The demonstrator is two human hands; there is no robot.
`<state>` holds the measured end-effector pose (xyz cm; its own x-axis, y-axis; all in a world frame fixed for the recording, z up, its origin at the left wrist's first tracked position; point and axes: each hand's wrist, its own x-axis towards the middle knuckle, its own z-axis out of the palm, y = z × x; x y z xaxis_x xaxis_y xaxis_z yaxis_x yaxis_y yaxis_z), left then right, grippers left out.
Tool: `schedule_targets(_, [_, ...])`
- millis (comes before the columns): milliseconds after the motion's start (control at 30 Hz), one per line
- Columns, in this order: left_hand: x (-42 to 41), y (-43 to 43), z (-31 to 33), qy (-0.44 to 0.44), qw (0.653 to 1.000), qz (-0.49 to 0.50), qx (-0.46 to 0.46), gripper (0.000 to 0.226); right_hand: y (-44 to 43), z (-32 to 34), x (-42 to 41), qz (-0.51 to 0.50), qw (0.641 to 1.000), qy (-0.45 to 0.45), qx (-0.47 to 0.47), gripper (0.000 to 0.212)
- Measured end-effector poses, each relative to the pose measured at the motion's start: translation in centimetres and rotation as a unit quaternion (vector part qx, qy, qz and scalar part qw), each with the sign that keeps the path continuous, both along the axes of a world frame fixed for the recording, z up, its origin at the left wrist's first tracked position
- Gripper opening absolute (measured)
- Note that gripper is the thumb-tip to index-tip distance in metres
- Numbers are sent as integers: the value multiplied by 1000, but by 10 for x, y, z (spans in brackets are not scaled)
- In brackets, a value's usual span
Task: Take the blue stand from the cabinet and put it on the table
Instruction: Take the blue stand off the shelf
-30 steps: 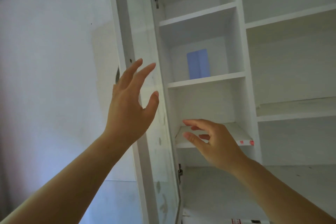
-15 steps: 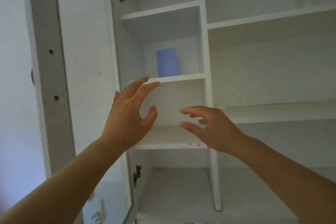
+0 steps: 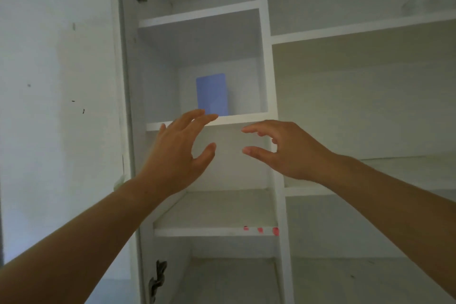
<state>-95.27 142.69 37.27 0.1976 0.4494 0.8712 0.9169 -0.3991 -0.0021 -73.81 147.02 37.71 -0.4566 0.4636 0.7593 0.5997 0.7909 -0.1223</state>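
The blue stand [image 3: 212,94] stands upright at the back of a shelf in the white cabinet [image 3: 265,57], in the narrow left column. My left hand [image 3: 177,153] is raised just below and in front of it, fingers spread, fingertips at the shelf's front edge, holding nothing. My right hand [image 3: 286,150] is lifted to the right at about the same height, fingers curved and apart, empty. Neither hand touches the stand. No table is in view.
The cabinet door [image 3: 61,106] is swung open at the left, with hinges [image 3: 158,276] on the inner side. The lower shelf [image 3: 214,231] carries red marks on its front edge. Wider shelves [image 3: 357,29] fill the right column.
Both hands have risen toward the stand's shelf. The view has shifted right and closer, so the open door now lies further left and the stand looks larger.
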Motion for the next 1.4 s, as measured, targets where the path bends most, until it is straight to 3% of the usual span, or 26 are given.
schedule_targets(633, [-86,176,87,-7,996,20,92,55,157,108,-91,-20,992,1,123,46])
schedule_targets(1000, [-108,233,151,10,996,64,67,47,213,194,-125,-60,982,-32,177,47])
schedule_targets(1400, [-112,287,187,-9,998,40,44,50,273,212,-130,-92,983,-59,147,47])
